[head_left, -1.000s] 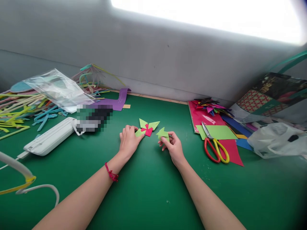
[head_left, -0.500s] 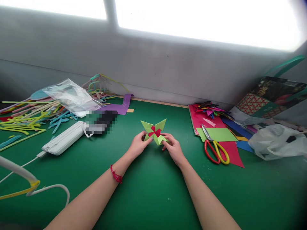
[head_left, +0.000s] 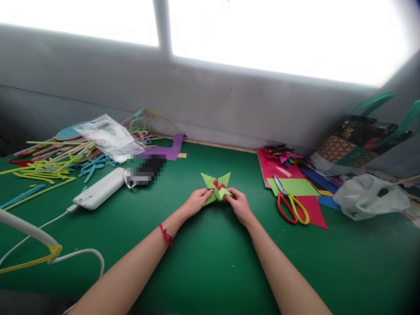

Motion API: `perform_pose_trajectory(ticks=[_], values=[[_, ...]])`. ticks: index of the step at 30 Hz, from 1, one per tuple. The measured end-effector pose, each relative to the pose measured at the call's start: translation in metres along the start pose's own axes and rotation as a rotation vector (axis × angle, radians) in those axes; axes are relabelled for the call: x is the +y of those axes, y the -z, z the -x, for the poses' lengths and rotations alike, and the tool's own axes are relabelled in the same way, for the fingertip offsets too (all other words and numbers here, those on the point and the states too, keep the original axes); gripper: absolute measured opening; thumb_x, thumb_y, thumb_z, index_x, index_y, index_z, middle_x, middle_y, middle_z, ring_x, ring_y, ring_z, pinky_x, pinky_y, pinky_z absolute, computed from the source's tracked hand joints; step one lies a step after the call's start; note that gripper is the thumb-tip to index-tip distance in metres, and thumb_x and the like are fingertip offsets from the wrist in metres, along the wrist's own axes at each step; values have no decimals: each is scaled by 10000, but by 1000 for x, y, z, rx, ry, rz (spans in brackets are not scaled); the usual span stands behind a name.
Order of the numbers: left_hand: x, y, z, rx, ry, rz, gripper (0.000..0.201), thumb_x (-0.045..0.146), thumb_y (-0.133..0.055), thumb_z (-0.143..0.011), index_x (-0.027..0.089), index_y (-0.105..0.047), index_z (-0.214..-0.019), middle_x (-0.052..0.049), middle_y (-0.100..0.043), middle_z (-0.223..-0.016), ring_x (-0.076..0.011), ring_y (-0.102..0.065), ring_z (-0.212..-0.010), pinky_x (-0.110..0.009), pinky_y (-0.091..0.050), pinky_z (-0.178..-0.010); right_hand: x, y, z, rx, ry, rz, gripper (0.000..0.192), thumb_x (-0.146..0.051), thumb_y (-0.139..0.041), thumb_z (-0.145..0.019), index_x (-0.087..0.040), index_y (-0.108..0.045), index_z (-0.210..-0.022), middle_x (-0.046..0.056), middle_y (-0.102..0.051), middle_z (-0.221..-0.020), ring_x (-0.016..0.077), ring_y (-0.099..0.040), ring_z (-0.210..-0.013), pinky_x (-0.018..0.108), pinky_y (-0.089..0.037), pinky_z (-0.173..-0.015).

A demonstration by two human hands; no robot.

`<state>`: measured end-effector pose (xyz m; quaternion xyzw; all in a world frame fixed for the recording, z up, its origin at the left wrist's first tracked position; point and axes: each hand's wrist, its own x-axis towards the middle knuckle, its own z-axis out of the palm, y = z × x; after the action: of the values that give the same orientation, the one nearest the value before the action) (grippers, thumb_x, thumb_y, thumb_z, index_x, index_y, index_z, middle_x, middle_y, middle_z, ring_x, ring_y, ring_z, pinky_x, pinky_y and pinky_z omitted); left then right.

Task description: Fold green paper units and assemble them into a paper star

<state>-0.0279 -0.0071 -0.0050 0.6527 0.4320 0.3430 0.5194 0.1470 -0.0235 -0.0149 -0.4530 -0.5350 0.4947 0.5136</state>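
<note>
A folded paper star (head_left: 223, 180), light green with a red middle, is held between my two hands over the green table (head_left: 210, 271). Two of its pointed tips stick up and away from me. My left hand (head_left: 197, 201) pinches its left side, the thumb lying on top near the red centre. On the right side, my right hand (head_left: 238, 204) grips a lower point between thumb and fingers. The fingertips beneath the paper are partly hidden. A red cord bracelet (head_left: 166, 235) circles my left wrist.
Right of my hands, scissors (head_left: 288, 203) with red and yellow handles lie on green paper (head_left: 306, 187). Behind them is a pile of folded paper pieces (head_left: 284, 154). A white plastic bag (head_left: 367, 194), a white power-bank-like box (head_left: 100, 188) and several pipe cleaners (head_left: 59, 164) lie around.
The view has tilted up and shifted slightly left. The star has turned and flattened a little in my hands, its left lower point now showing more below my left thumb.
</note>
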Motion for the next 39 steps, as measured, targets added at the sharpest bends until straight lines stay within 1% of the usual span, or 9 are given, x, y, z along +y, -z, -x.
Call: perform_pose_trajectory(ticks=[7,12,16,20,23,27,32,35,39], values=[[-2,14,-13,-82,96,115,398,446,-590,-691,124,-671,-911,-66,-675,-852,-222,-589,-795,-310,-440,-709,-2,-3,1,10,-17,-30,206,-375,-642,-658,-185,-649,-737,6,-630,-715,141,-563,-643,258,-475,-605],[-2,21,-16,-96,135,211,394,416,-613,-694,122,-660,-953,-93,-668,-916,-220,-596,-852,-308,-456,-725,6,1,-2,132,-21,-118,285,-417,-617,-693,-179,-605,-849,3,-593,-680,128,-570,-578,257,-482,-533],[-3,24,-18,-38,156,326,409,416,-608,-717,126,-634,-1004,-112,-647,-1006,-209,-597,-893,-301,-458,-759,10,3,-6,172,-47,-183,318,-415,-613,-708,-173,-601,-914,10,-587,-675,119,-567,-535,249,-480,-481],[-3,23,-21,44,184,428,422,399,-658,-683,126,-635,-1004,-116,-652,-1007,-220,-604,-897,-312,-462,-769,4,1,-6,206,-52,-223,420,-369,-594,-740,-240,-532,-1135,-9,-584,-681,116,-581,-539,238,-493,-472],[-3,17,-22,80,185,441,404,379,-668,-684,129,-634,-1000,-111,-656,-1006,-222,-607,-895,-309,-464,-767,2,1,-6,202,-56,-205,446,-349,-559,-768,-265,-493,-1200,-17,-576,-670,119,-592,-549,252,-518,-503],[-2,10,-21,22,175,457,391,354,-659,-703,147,-617,-1032,-96,-654,-1025,-219,-612,-892,-303,-468,-767,5,1,-9,197,-71,-191,427,-336,-544,-771,-241,-512,-1186,29,-610,-845,140,-621,-635,287,-547,-556],[-1,9,-22,3,195,468,422,350,-648,-717,151,-565,-1079,-98,-648,-1023,-210,-646,-759,-336,-497,-716,7,0,-9,207,-69,-200,373,-296,-530,-781,-243,-540,-1150,49,-596,-1059,181,-630,-801,296,-558,-602],[-1,9,-22,-16,191,449,424,346,-637,-729,138,-538,-1084,-116,-645,-1019,-223,-651,-748,-360,-502,-714,6,1,-7,149,-73,-231,364,-265,-528,-778,-229,-564,-1138,50,-601,-1104,228,-598,-940,318,-559,-659],[-2,9,-21,-42,184,413,427,340,-624,-739,123,-515,-1091,-130,-648,-1000,-229,-654,-746,-364,-506,-703,6,1,-8,98,-66,-267,339,-296,-531,-786,-189,-599,-1100,65,-602,-1125,239,-578,-987,373,-540,-767]])
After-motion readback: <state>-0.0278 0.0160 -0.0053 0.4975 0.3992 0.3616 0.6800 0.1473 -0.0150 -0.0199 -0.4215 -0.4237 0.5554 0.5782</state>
